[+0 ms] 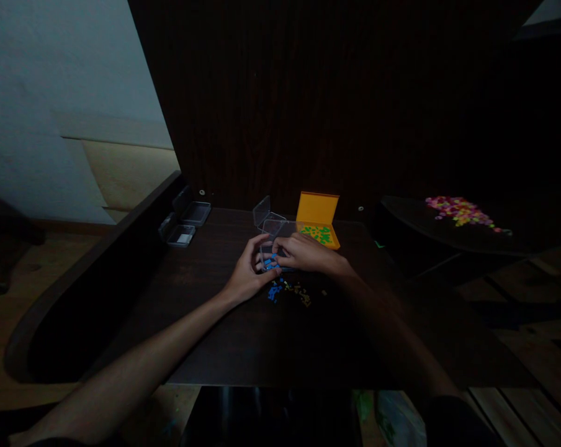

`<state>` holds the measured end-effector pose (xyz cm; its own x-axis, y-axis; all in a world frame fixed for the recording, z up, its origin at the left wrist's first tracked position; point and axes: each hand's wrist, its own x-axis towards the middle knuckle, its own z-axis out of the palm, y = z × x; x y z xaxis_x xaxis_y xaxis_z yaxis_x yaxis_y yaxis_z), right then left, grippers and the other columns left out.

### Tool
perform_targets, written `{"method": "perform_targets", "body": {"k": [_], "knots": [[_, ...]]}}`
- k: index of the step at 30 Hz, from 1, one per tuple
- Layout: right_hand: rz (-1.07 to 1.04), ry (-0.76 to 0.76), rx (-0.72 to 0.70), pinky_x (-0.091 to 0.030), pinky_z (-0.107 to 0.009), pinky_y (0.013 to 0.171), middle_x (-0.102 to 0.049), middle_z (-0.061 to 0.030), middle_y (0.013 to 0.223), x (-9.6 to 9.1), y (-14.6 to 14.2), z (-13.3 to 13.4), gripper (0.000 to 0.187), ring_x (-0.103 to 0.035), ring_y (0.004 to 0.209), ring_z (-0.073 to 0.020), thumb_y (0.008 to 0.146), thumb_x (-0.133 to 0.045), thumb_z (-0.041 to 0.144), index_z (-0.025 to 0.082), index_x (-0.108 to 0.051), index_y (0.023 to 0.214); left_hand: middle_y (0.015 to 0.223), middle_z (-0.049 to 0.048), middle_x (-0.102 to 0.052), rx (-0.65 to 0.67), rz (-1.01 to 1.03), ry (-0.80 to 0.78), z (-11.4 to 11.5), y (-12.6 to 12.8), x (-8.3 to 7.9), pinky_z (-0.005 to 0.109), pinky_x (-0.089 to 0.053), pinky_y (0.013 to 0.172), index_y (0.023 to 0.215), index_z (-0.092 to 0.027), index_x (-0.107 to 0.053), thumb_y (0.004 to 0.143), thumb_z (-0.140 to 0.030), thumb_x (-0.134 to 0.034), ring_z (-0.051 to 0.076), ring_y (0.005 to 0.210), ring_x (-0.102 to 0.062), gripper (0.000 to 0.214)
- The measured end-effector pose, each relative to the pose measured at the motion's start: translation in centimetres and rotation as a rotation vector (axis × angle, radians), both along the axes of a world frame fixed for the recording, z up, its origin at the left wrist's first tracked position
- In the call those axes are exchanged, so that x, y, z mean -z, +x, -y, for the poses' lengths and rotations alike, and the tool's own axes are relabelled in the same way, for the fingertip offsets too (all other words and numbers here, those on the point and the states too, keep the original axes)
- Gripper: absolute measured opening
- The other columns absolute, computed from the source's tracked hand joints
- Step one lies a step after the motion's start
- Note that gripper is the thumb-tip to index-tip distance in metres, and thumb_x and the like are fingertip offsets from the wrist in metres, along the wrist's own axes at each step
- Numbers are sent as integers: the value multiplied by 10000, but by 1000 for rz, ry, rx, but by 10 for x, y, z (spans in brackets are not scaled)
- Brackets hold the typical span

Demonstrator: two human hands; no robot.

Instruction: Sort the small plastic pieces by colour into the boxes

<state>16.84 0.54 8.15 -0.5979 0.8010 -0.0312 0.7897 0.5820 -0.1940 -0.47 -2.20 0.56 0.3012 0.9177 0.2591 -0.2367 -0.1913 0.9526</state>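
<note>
Some blue pieces (pixel 269 264) in clear box (pixel 267 250), others out.
Left hand (pixel 247 274) holds box; right hand (pixel 303 251) narrow, grip unclear. Blue pile (pixel 273 290), yellow bits (pixel 305 299) still loose, near side.

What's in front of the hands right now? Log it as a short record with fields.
Left hand: curled around a small clear box
Right hand: fingertips at the box; whether they pinch a piece is unclear
In the box: blue pieces
Loose on table: a blue cluster and yellowish bits, on the near side of the box
Behind right hand: yellow box, lid up, green pieces inside
Table's left side: two clear cases
Far right: multicoloured pile on a dark surface
Lighting: dim
</note>
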Motion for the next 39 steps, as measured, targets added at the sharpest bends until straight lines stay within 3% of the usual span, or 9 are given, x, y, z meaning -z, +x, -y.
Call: {"method": "perform_targets", "body": {"k": [8,14,19,22,25,39], "knots": [[-71,7,-25,-384,-257,696,-699,-65,931,-6,5,4,266,-600,810,-177,875,-583,307,208,-691,1098,1275,104,-510,-7,14,-21,-1,0,-1,351,-561,849,1287,-250,-431,650,-224,-805,188,979,-640,739],[-202,80,2,-321,-225,577,-631,1,659,-11,15,15,242,-506,571,-105,840,-569,193,185,-722,1027,1295,100,-494,-34,-1,-8,-5,-2,0,386,-552,879,1283,-266,-423,641,-221,-815,192,999,-626,753],[-392,105,-79,-315,-211,546,-542,34,550,12,26,36,190,-450,497,-85,841,-567,233,155,-725,912,1309,100,-471,-94,-10,15,-12,-6,1,402,-540,900,1277,-270,-420,645,-227,-806,197,1028,-603,742],[-338,68,-103,-296,-219,546,-552,33,552,30,29,44,179,-451,495,-86,850,-580,273,161,-717,878,1307,97,-472,-132,-4,27,-15,-8,-1,403,-536,905,1275,-269,-414,644,-237,-805,204,1046,-597,744],[-227,49,-37,-276,-228,565,-597,20,610,42,27,45,170,-499,551,-100,844,-607,291,181,-714,917,1302,98,-475,-154,0,40,-17,-10,-2,404,-539,898,1273,-270,-416,633,-243,-814,206,1035,-605,755],[-59,25,119,-285,-251,622,-686,-15,787,59,13,44,144,-588,737,-151,879,-573,298,226,-679,943,1291,103,-502,-172,-22,51,-17,-9,-2,393,-562,857,1268,-261,-429,627,-240,-809,207,1018,-617,745]]}}
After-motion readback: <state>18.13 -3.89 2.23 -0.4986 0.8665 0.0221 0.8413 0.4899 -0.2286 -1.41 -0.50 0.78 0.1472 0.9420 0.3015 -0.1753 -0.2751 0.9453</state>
